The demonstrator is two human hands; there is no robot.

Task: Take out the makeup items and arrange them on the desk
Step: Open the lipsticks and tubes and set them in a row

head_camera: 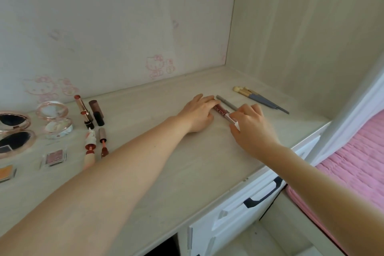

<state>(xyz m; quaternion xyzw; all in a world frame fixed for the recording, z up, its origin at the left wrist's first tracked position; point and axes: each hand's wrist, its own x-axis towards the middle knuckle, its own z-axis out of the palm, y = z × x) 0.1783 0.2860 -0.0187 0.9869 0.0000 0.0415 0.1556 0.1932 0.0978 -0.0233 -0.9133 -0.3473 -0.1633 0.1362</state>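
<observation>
A dark red lip gloss tube (220, 110) with a clear cap lies on the pale wooden desk (187, 172). My left hand (198, 113) rests on the desk with its fingertips touching the tube's far end. My right hand (250, 125) pinches the cap end of the tube. A grey pencil (226, 102) lies just behind the tube. Blue-handled makeup brushes (259, 98) lie further right. On the left are lipsticks (86, 113), lip glosses (97, 144), open compacts (54, 118) and eyeshadow pans (54, 157).
The back wall (124, 27) carries pink cartoon cat stickers. A side panel closes the desk on the right. White drawers with a black handle (264, 194) sit under the desk edge. A pink bedspread (357, 162) lies to the right.
</observation>
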